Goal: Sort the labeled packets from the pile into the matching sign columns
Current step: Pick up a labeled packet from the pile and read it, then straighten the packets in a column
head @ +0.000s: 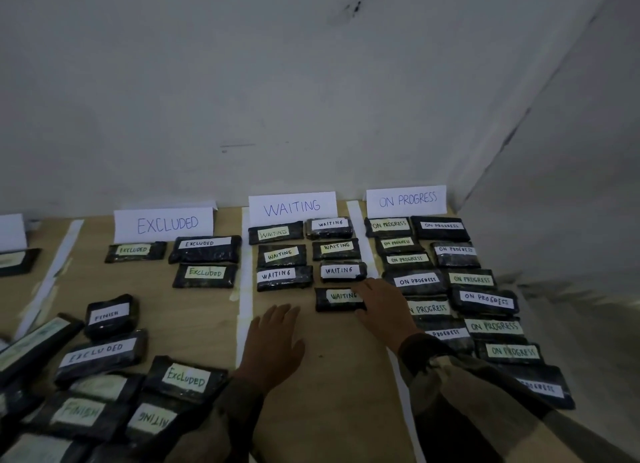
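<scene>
**Hands setting a WAITING packet into its column**

Left hand (273, 341) lies flat and empty on the table (194, 313), fingers spread, steadying me just right of the pile (104, 386) of unsorted packets. Ahead stand the EXCLUDED sign (163, 224) and the WAITING sign (292, 207). My right hand (382, 308) rests loosely, fingers extended, on the right end of the nearest WAITING packet (337, 300), apparently nudging it square under its neighbours. Its long axis runs left to right, label up and readable, matching the rows. The ON PROGRESS sign (407, 199) heads the fullest column.

Head view, downward over table (214, 317)
</scene>
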A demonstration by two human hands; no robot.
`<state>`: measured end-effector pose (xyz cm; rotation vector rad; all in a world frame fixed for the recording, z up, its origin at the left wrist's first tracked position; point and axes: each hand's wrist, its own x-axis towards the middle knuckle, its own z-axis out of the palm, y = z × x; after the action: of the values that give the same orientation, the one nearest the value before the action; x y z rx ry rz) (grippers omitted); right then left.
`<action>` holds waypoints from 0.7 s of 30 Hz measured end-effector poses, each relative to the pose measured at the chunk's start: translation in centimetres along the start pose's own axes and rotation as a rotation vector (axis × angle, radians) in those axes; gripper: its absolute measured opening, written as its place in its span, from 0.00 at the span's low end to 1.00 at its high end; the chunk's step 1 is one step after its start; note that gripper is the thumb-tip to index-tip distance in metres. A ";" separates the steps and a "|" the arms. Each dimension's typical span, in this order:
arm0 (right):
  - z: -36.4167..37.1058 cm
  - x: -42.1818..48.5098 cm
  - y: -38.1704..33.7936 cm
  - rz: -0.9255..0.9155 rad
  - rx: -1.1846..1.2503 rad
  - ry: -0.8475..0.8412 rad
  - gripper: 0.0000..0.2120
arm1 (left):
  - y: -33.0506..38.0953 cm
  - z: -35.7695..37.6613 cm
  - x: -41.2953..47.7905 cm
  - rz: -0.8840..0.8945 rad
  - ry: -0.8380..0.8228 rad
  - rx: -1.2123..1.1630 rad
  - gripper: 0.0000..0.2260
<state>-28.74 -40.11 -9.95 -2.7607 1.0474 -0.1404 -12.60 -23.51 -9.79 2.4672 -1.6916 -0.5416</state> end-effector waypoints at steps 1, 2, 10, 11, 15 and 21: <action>0.1 0.0 0.0 -0.001 -0.011 0.006 0.21 | -0.1 -0.1 0.0 0.000 0.000 -0.005 0.28; 0.2 0.1 0.0 0.001 -0.024 0.010 0.21 | -0.3 -0.1 -0.1 0.001 0.002 -0.011 0.28; 0.2 -0.5 -1.5 0.014 -0.063 0.076 0.16 | -1.4 -1.1 -1.2 -0.013 0.025 -0.023 0.27; 0.1 -0.6 -2.0 0.001 -0.067 0.085 0.15 | -1.7 -1.2 -1.5 -0.011 0.036 -0.029 0.27; 0.4 -1.8 -5.0 -0.057 -0.017 0.060 0.08 | -3.8 -2.0 -3.4 0.007 0.022 -0.020 0.26; 1.0 -4.7 -12.3 -0.077 0.251 -0.136 0.15 | -7.2 -3.5 -7.0 0.016 -0.005 -0.042 0.24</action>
<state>-24.14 -27.77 -8.49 -2.5443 0.8277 -0.0861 -7.28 -14.75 -6.88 2.4229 -1.6827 -0.5756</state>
